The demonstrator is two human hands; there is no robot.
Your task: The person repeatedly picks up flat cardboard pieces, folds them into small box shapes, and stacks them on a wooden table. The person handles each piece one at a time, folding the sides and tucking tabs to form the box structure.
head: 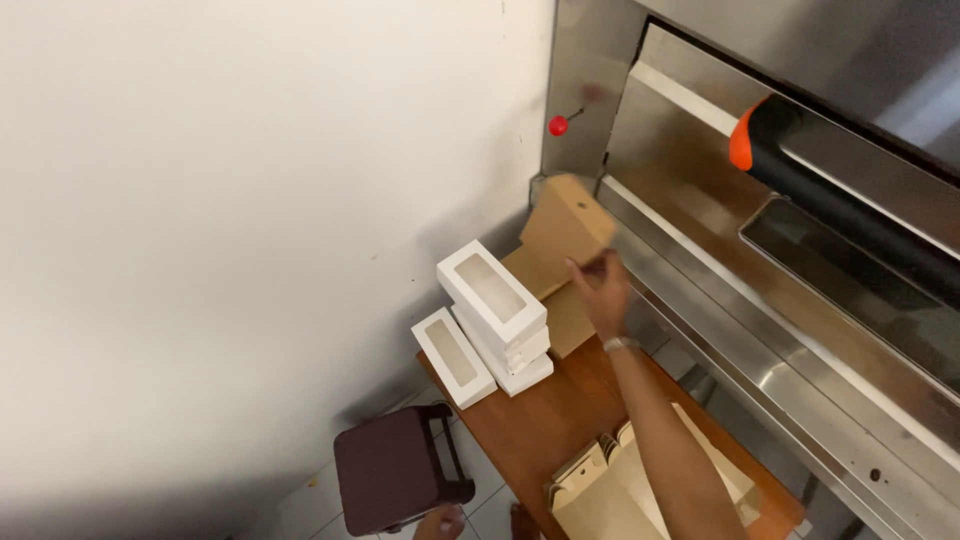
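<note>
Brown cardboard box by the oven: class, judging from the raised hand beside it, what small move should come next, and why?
Probably closing the fingers on the brown cardboard box. The right hand is open at its lower edge, not yet gripping, and the box stands tilted against the steel oven behind the stack of white window boxes, so it looks unsteady.

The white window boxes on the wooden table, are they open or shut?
Shut. The white window boxes have their windowed lids flat on top, three or so stacked, one lying beside the stack. The right hand reaches the brown cardboard box behind.
</note>
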